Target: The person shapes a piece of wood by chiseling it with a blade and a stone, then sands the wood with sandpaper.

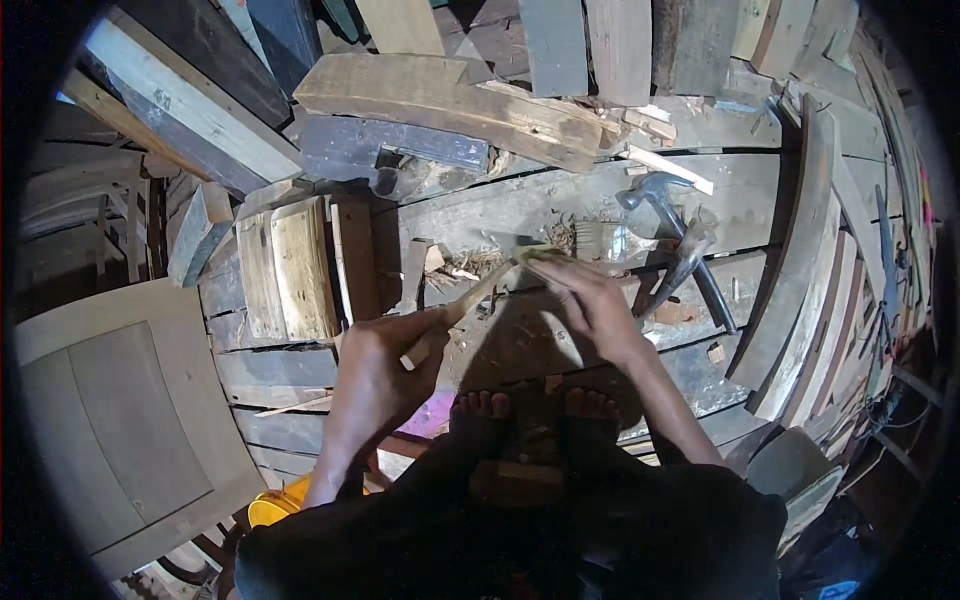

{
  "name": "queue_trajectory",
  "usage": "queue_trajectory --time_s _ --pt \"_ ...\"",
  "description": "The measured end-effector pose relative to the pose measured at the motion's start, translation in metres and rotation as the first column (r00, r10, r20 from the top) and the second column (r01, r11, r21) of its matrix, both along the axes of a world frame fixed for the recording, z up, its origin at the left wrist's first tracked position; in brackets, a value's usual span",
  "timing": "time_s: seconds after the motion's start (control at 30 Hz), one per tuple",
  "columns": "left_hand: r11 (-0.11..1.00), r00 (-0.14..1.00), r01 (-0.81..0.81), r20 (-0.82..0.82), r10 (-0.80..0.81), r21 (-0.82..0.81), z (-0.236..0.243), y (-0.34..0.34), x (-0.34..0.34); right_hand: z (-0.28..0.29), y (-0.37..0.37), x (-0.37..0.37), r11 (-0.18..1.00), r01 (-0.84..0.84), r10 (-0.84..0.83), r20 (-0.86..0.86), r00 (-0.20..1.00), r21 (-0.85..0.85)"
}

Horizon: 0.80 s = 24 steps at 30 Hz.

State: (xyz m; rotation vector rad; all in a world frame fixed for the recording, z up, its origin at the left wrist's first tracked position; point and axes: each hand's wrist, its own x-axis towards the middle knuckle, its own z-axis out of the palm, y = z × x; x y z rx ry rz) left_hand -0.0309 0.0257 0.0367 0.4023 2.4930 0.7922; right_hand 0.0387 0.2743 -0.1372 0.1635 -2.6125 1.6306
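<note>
My left hand (pixel 385 360) grips the near end of a thin pale wooden stick (pixel 470 300) that slants up to the right over the plank floor. My right hand (pixel 590 305) pinches the stick's far tip, where something yellowish sits between the fingertips. My bare feet (pixel 535 410) rest on the planks just below both hands. A small brush (pixel 600 240) lies right behind the stick's tip.
Two hammers (pixel 670 240) lie crossed to the right of my right hand. Short cut boards (pixel 295 270) lie to the left, a grey panelled door (pixel 120 420) at far left. Curved wooden slats (pixel 800 260) stack at right. Wood chips litter the floor planks (pixel 500 210). A yellow object (pixel 270 505) sits by my left forearm.
</note>
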Motion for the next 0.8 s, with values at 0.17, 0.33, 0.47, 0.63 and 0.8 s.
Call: queue_trajectory --time_s 0.17,0.33,0.47,0.63,0.8 --pt "0.996 0.995 -0.075 -0.062 0.078 0.049 -0.007 0.003 0.003 0.015 -0.050 -0.002 0.980 -0.125 0.109 -0.110 0.988 -0.153" --pt "0.979 0.983 -0.185 0.005 0.185 0.089 -0.017 -0.001 0.008 -0.010 -0.034 -0.006 0.866 -0.170 0.160 -0.061 0.985 -0.471" --pt "0.927 0.951 -0.309 0.078 0.299 0.214 -0.034 -0.016 0.025 0.022 -0.052 0.000 0.949 -0.203 0.173 -0.141 0.975 -0.239" --pt "0.811 0.759 -0.515 0.586 0.282 0.277 -0.033 -0.047 0.012 0.007 -0.078 -0.007 0.948 -0.277 0.256 -0.145 0.956 -0.154" --pt "0.780 0.830 -0.483 0.492 0.262 0.398 -0.056 -0.060 0.021 0.031 -0.096 -0.007 0.944 -0.306 0.259 -0.299 0.918 -0.122"
